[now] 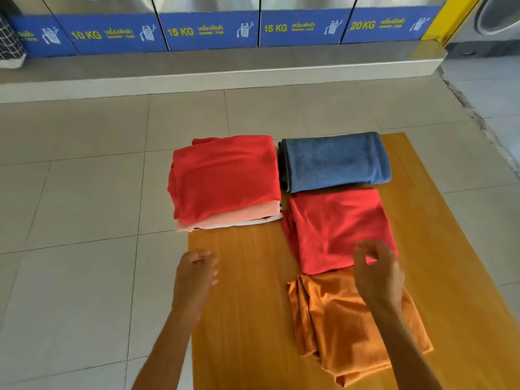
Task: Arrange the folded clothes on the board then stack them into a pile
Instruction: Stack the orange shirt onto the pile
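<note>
Pile (225,178) is building at the board's (253,291) 11 o'clock corner, red on top. Blue cloth (336,161), red shirt (334,229) and orange shirt (357,327) are lying in a column from 1 to 5 o'clock, likely awaiting stacking. Right hand (378,273) is hovering loosely curled over the red shirt's near edge, gripping nothing; left hand (197,273) is hovering empty, half-open.

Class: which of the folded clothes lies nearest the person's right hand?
The orange garment, nearest the camera; the right hand hovers over its far edge.

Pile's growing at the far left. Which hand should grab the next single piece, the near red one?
Right, probably. The right hand hovers over the near edge of the single red garment, fingers curled and empty. The left hand is over bare board, nearer the pile.
</note>
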